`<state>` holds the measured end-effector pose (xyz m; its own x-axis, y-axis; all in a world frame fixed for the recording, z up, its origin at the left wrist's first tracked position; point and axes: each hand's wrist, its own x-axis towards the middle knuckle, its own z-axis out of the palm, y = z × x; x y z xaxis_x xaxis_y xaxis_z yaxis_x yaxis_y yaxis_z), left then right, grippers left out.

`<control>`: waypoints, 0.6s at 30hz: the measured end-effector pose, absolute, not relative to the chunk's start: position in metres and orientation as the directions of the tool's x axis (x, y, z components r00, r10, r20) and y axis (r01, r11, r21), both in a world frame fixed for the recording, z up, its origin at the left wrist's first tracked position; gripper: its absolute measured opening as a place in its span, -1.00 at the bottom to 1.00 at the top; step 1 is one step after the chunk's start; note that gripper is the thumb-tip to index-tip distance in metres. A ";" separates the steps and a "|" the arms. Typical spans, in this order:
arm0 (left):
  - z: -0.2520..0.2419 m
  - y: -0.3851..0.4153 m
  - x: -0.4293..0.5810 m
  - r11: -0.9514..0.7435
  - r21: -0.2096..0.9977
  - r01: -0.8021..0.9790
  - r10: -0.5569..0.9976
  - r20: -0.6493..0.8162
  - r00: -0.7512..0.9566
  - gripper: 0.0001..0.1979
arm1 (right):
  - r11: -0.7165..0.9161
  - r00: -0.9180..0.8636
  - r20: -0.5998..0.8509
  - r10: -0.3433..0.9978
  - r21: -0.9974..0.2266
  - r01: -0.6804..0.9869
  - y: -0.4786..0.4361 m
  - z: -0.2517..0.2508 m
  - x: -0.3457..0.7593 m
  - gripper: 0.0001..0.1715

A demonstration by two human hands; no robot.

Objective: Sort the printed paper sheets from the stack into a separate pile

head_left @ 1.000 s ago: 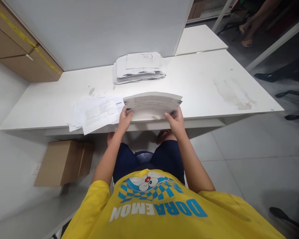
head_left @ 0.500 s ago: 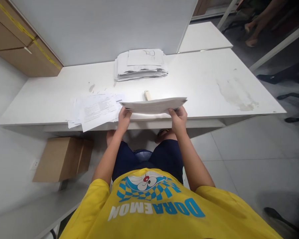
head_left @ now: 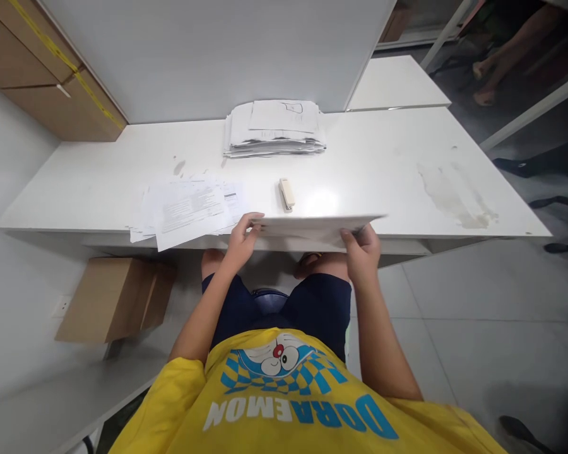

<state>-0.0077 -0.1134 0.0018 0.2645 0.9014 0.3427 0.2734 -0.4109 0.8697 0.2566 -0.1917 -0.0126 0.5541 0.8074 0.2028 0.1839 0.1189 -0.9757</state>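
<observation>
A thin stack of paper sheets (head_left: 305,231) is held up nearly edge-on at the desk's front edge. My right hand (head_left: 363,252) pinches its right end, thumb on the near face. At the left end, my left hand (head_left: 246,241) has its fingers bent around the edge, with the thumb close to the near face. Just beyond the sheets, a cream stapler (head_left: 286,194) lies on the white desk (head_left: 373,170). To the left, loose printed sheets (head_left: 189,211) are spread out, some overhanging the front edge.
A thick pile of papers (head_left: 274,132) sits against the grey partition (head_left: 227,57). Taped cardboard boxes (head_left: 89,104) stand at the back left, and another cardboard box (head_left: 104,299) is below the desk. Another person's legs (head_left: 506,63) show at the upper right.
The held sheets have come down and toward me, shifting right and tilting more edge-on. Both hands moved with them, and the stapler is now fully uncovered.
</observation>
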 end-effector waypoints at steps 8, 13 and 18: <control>0.011 -0.053 0.024 -0.567 0.725 0.392 0.808 0.396 0.436 -0.44 | -0.421 0.441 -0.245 0.864 -0.832 0.363 -0.180 0.006 0.321 -0.82; 0.003 -0.032 0.051 -0.688 0.529 0.496 0.684 0.245 0.687 -0.43 | -0.448 0.457 -0.325 0.828 -0.874 0.191 -0.176 0.016 0.324 -0.67; 0.001 -0.034 0.050 -0.700 0.483 0.526 0.672 0.194 0.715 -0.46 | -0.387 0.531 -0.306 0.790 -0.921 0.046 -0.168 0.009 0.326 -0.61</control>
<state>0.0500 -0.0345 0.0013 0.7151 0.6717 0.1937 0.5263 -0.6997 0.4832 0.3258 -0.1683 0.0092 0.5306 0.7904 -0.3061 0.0461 -0.3875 -0.9207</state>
